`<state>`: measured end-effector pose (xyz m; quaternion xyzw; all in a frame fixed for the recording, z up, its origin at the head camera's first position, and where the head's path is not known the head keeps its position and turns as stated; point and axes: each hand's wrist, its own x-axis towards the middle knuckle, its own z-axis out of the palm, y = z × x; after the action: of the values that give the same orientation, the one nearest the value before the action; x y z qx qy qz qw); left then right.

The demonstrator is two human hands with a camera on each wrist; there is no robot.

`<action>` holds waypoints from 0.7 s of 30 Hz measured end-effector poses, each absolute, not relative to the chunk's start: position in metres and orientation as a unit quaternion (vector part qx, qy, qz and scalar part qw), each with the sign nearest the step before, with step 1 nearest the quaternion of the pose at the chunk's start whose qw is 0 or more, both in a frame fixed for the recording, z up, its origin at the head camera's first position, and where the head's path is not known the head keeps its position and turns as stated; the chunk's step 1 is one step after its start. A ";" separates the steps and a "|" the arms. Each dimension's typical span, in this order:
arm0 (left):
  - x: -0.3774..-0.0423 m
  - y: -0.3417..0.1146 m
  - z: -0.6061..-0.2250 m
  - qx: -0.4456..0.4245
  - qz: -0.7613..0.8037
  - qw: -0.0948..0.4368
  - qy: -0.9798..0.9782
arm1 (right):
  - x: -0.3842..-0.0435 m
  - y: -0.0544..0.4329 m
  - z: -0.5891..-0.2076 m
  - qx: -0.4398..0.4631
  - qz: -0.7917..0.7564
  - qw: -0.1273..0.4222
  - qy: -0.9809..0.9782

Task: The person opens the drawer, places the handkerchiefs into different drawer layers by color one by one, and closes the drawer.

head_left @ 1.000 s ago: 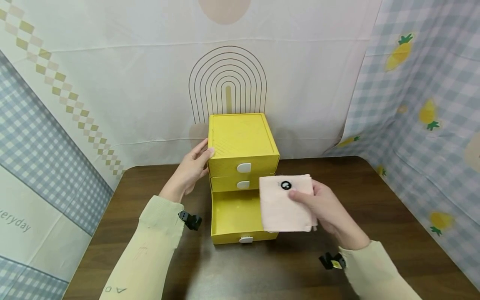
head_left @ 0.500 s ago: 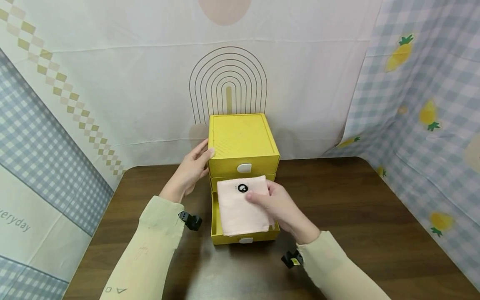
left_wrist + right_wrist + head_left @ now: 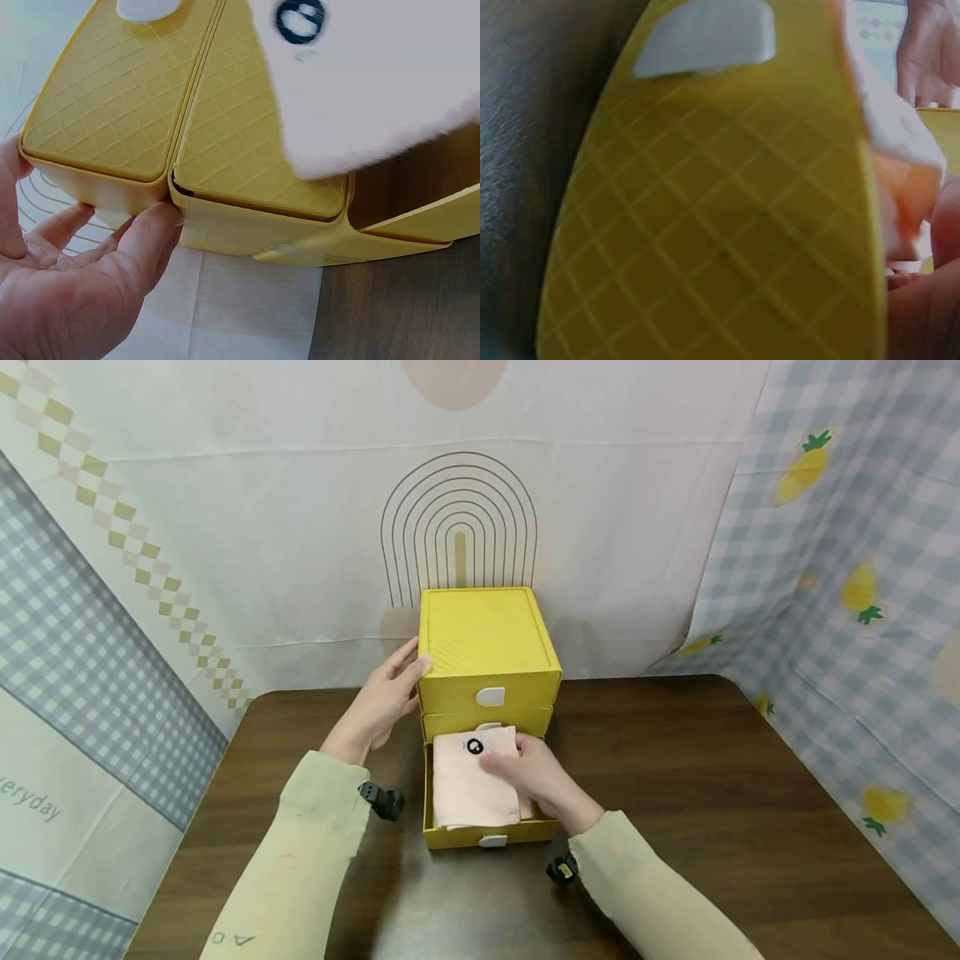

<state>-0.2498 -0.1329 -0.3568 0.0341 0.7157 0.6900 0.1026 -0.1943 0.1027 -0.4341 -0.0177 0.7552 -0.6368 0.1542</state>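
A small yellow drawer cabinet (image 3: 487, 631) with three drawers stands on the table, its bottom drawer (image 3: 457, 837) pulled out. My left hand (image 3: 378, 702) rests on the cabinet's left side, with the thumb at the top edge; in the left wrist view, the fingertips (image 3: 154, 225) press the side wall. My right hand (image 3: 536, 777) pinches a folded pale pink towel (image 3: 472, 789) by its right edge, thumb on top near a round black-and-white patch. Inside the open drawer's outline, the towel covers most of the drawer floor. The right wrist view shows the towel (image 3: 896, 135) just behind the drawer front.
The brown wooden table (image 3: 675, 793) extends on both sides of the cabinet. Behind it hangs a white cloth backdrop (image 3: 300, 543) with a line arch, and a checked cloth (image 3: 825, 610) hangs on the right. White tabs (image 3: 491, 696) mark the drawer fronts.
My right hand has carried the towel leftward from the drawer's right side, over the open drawer, then lowered it into the drawer. The left hand has stayed on the cabinet.
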 end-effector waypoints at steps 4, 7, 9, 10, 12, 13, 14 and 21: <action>-0.250 -0.133 -0.358 0.036 0.693 0.102 0.713 | -0.197 0.102 -0.441 -0.003 -0.606 0.170 0.777; -0.250 -0.133 -0.358 0.035 0.694 0.101 0.712 | -0.199 0.101 -0.444 0.007 -0.590 0.175 0.788; -0.250 -0.133 -0.358 0.035 0.694 0.101 0.712 | -0.200 0.101 -0.446 0.009 -0.578 0.174 0.797; -0.250 -0.133 -0.358 0.034 0.694 0.101 0.712 | -0.200 0.101 -0.447 0.015 -0.570 0.177 0.802; -0.250 -0.133 -0.358 0.033 0.694 0.102 0.712 | -0.200 0.100 -0.449 0.025 -0.550 0.181 0.815; -0.250 -0.133 -0.358 0.033 0.695 0.102 0.711 | -0.200 0.099 -0.450 0.031 -0.536 0.185 0.823; -0.250 -0.133 -0.358 0.033 0.695 0.102 0.711 | -0.200 0.099 -0.450 0.037 -0.524 0.187 0.830; -0.249 -0.133 -0.358 0.035 0.696 0.100 0.711 | -0.202 0.093 -0.454 0.068 -0.489 0.179 0.851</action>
<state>-0.2494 -0.1331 -0.3577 0.0355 0.7106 0.6955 0.1003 -0.2022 0.0928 -0.4537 0.0684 0.8509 -0.4890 0.1791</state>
